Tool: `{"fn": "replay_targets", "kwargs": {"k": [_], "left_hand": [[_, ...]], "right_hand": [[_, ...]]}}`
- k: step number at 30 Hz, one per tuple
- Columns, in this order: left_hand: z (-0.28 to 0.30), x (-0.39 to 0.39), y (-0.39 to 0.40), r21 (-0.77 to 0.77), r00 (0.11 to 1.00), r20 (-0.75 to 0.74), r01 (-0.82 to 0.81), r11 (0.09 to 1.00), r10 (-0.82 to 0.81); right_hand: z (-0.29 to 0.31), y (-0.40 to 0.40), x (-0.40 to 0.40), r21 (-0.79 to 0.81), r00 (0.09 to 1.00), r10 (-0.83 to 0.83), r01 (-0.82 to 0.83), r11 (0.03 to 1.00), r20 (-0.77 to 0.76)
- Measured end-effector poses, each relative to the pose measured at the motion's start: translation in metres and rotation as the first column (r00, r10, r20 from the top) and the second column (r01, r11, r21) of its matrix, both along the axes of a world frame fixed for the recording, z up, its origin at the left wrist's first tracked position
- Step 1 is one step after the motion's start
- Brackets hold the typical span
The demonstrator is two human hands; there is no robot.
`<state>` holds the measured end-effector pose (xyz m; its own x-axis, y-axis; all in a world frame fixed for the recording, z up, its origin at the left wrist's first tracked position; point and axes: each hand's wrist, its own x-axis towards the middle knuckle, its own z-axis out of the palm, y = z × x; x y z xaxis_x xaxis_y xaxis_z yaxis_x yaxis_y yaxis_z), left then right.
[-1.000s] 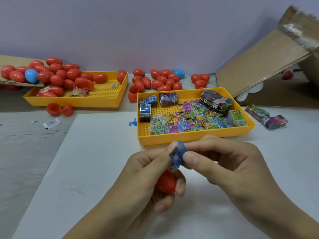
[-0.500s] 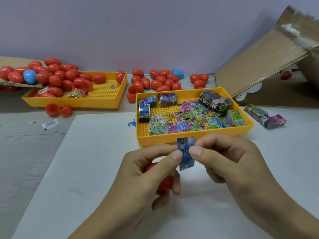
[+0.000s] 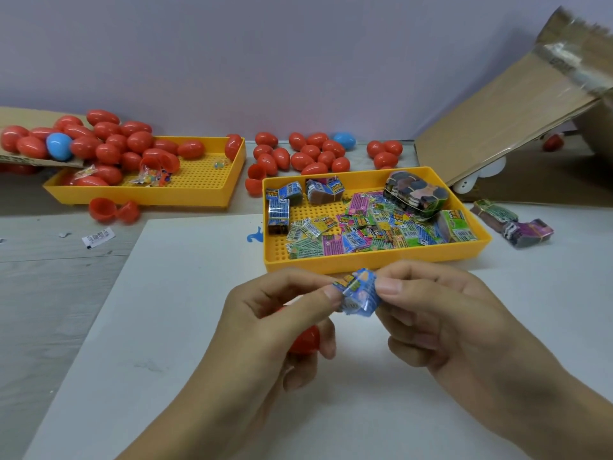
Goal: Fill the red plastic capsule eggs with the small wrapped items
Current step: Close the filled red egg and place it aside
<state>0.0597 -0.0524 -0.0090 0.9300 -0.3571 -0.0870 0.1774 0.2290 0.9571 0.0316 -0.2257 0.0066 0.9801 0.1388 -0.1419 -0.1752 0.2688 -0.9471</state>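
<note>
Blue crinkly wrapped item (image 3: 360,295) sits pinched betw. thumb and fingers of both hands, low centre of view, above a white sheet (image 3: 185,327) on the tabletop (image 3: 49,280). Left hand (image 3: 265,330) has its grip clamped two ways: thumb and forefinger on the wrapper's left edge, lower fingers curled round a red capsule egg (image 3: 306,340), mostly hidden behind the palm. Right hand (image 3: 441,323) grip is clamped on the wrapper's right edge, thumb on top. Just beyond the hands, touching the sheet, a yellow tray (image 3: 374,260) holds loose wrapped items (image 3: 358,230) in green, pink and blue, plus banded bundles. To its right, two more bundles (image 3: 512,224) lie on the tabletop. Farther left, a second yellow tray (image 3: 199,194) carries a heap of red eggs (image 3: 109,144) w/ one blue egg (image 3: 59,146); an opened egg (image 3: 112,210) lies in front of it. More red eggs (image 3: 308,154) sit by the wall, cardboard flap (image 3: 510,117) at right.
</note>
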Motion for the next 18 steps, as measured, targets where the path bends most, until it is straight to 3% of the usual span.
{"fn": "replay_targets", "kwargs": {"k": [3,5,7,9,10,15,18], "left_hand": [[-0.0053,-0.0047,-0.0018,0.229,0.966,0.253,-0.119,0.966,0.059],[-0.0056,-0.0058,-0.0027,0.255,0.953,0.296,-0.143,0.956,0.064],[-0.0060,-0.0018,-0.0031,0.121,0.987,0.148,-0.087,0.989,0.069],[-0.0047,0.0028,-0.0050,-0.152,0.995,-0.096,-0.047,0.987,0.033],[-0.0035,0.0040,-0.0052,-0.246,0.988,-0.150,-0.061,0.967,0.025],[0.0004,-0.0003,-0.0068,-0.356,0.993,-0.070,-0.109,0.928,0.090],[-0.0009,-0.0018,-0.0044,-0.330,0.991,0.018,-0.117,0.937,0.130]], "right_hand": [[-0.0025,0.0025,-0.0016,-0.066,0.999,0.021,-0.019,0.998,0.030],[-0.0051,0.0031,-0.0015,-0.104,0.999,0.014,-0.009,0.995,0.049],[-0.0065,0.0040,-0.0019,-0.152,0.993,-0.021,0.039,0.988,0.117],[-0.0071,0.0050,-0.0019,-0.229,0.966,-0.075,0.134,0.964,0.249],[-0.0070,0.0056,-0.0018,-0.258,0.948,-0.099,0.181,0.949,0.303],[-0.0077,0.0054,-0.0017,-0.307,0.903,-0.174,0.307,0.901,0.393],[-0.0080,0.0046,-0.0014,-0.293,0.889,-0.219,0.351,0.889,0.403]]}}
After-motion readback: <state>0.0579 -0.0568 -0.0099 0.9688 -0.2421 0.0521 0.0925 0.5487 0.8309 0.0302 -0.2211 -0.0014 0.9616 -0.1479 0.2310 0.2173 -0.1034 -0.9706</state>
